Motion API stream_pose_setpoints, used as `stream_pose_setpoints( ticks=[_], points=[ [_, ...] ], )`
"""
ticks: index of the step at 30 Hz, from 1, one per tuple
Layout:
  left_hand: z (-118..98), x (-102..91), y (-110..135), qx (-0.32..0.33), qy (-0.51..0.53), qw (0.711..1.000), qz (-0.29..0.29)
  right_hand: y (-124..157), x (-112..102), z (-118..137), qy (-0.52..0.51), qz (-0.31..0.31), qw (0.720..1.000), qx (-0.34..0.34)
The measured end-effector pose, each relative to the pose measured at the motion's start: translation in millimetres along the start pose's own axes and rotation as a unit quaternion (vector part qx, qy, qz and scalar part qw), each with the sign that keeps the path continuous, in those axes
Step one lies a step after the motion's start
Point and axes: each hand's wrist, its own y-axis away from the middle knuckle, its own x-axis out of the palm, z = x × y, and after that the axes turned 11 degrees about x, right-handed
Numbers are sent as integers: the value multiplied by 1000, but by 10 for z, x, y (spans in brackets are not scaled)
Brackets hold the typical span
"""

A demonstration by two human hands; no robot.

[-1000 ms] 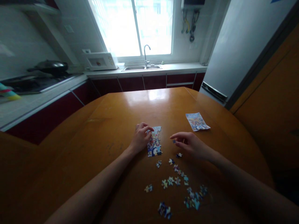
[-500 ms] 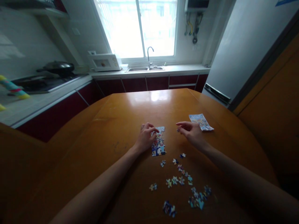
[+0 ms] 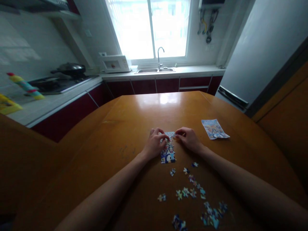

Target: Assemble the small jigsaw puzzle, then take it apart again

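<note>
A partly joined jigsaw puzzle (image 3: 168,157) lies on the wooden table, a tall strip with a blue and white figure at its near end. My left hand (image 3: 156,143) rests on its left side, fingers curved and apart, holding nothing. At the upper right edge of the strip my right hand (image 3: 189,138) is closed in a pinch on a small puzzle piece, mostly hidden by the fingertips. Nearer to me are loose pieces, among them a single blue-white piece (image 3: 172,172) just below the strip and a dark blue one (image 3: 194,164) below my right wrist.
A creased picture sheet (image 3: 215,129) lies to the right on the table (image 3: 134,118). Several more loose pieces (image 3: 213,214) are grouped near me. Beyond the table stand a counter with a sink (image 3: 147,71), a microwave (image 3: 115,64) and a pan (image 3: 72,69) on the stove.
My right hand has moved left from beside the picture sheet to the puzzle's upper right edge, carrying the piece. My left hand stays on the puzzle. The view has shifted slightly left.
</note>
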Motion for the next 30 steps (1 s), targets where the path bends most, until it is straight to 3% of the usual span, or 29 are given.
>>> stream_pose_setpoints(
  ticks=[4, 12, 30],
  points=[
    [-7, -5, 5, -3, -4, 1000, 3, -6, -7, -36, 52, 7, 998, -41],
    [-16, -16, -1, -3, -8, 1000, 7, -22, 10, -53, 89, 33, 994, -62],
    [-32, -18, 3, 9, -5, 1000, 8, -16, 16, -35, 119, 34, 991, -56]
  ],
)
